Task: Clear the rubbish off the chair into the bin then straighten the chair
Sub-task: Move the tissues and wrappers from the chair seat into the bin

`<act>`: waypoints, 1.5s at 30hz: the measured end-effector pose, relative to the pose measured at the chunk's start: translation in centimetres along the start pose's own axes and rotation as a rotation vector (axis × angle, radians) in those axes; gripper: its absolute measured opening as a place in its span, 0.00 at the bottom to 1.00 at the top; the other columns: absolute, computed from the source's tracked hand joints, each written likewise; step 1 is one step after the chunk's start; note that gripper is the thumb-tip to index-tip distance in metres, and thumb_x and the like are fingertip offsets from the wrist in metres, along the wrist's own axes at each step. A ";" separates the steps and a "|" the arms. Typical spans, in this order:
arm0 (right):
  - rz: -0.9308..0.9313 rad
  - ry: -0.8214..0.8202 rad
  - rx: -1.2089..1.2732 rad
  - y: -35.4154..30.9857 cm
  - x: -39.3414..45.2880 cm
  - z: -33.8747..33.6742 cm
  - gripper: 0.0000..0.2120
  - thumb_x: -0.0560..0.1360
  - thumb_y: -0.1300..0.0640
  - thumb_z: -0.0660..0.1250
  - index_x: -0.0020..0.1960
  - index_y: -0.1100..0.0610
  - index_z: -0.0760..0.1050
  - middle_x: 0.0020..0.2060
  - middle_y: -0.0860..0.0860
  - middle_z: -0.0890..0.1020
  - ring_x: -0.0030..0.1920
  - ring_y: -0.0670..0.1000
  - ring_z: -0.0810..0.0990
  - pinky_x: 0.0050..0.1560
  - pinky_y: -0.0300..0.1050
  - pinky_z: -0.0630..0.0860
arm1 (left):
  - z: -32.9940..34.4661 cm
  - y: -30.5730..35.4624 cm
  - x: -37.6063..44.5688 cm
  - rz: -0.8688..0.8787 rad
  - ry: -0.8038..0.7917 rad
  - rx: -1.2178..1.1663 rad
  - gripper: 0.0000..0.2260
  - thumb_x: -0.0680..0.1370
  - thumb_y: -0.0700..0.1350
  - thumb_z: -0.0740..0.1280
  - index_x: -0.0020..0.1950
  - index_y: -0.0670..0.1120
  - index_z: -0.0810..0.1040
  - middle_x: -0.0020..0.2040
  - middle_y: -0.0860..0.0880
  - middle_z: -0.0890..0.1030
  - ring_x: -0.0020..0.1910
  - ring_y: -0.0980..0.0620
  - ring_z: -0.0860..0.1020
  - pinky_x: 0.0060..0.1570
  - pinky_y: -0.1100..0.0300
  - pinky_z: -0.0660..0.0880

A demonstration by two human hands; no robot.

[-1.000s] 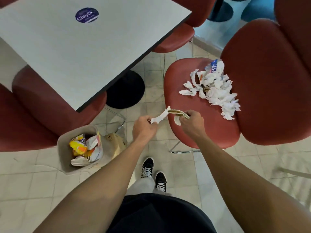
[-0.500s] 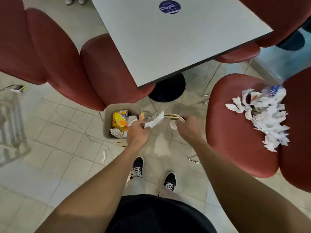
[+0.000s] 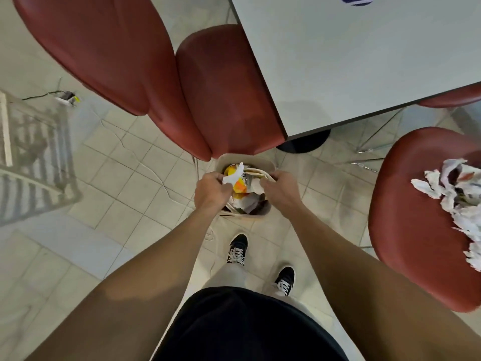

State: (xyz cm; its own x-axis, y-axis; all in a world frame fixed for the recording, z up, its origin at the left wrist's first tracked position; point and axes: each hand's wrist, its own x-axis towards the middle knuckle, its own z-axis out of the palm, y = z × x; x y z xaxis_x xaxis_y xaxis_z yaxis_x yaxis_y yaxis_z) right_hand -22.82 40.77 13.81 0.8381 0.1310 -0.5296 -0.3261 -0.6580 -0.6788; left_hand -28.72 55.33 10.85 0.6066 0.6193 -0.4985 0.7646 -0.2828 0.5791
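Note:
A beige bin (image 3: pixel 268 166) stands on the floor in front of my feet, holding yellow wrappers and paper. Both hands are over its mouth. My left hand (image 3: pixel 212 190) grips a white paper scrap (image 3: pixel 233 177). My right hand (image 3: pixel 279 190) grips a folded tan paper (image 3: pixel 256 173) with a white piece hanging under it. At the right edge stands a red chair (image 3: pixel 411 230) whose seat carries a heap of torn white paper (image 3: pixel 453 188).
A grey table (image 3: pixel 351 61) fills the upper right, its black base (image 3: pixel 304 143) just behind the bin. Two more red chairs (image 3: pixel 223 95) stand behind the bin. A power strip and cable (image 3: pixel 66 97) lie on the tiled floor at the left.
My view and both hands swung left, away from the littered chair. The paper pieces travelled with my hands and now hang over the bin's mouth.

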 end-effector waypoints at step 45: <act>0.382 0.625 0.467 36.4 2.5 -42.6 0.20 0.73 0.56 0.67 0.64 0.55 0.73 0.53 0.51 0.80 0.55 0.55 0.80 0.58 0.53 0.77 | 46.3 34.3 -20.1 0.890 -0.729 0.563 0.10 0.71 0.50 0.71 0.52 0.57 0.80 0.44 0.54 0.80 0.44 0.53 0.79 0.45 0.63 0.71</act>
State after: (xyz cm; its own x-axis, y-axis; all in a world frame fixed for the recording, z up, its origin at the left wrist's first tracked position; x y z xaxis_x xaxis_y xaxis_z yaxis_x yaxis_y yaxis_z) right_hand -13.98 -14.38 9.46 0.6765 -0.5582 -0.4803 -0.6656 -0.1845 -0.7231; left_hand -4.62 -0.74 10.90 0.7960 -0.4343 -0.4216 -0.0862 -0.7708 0.6312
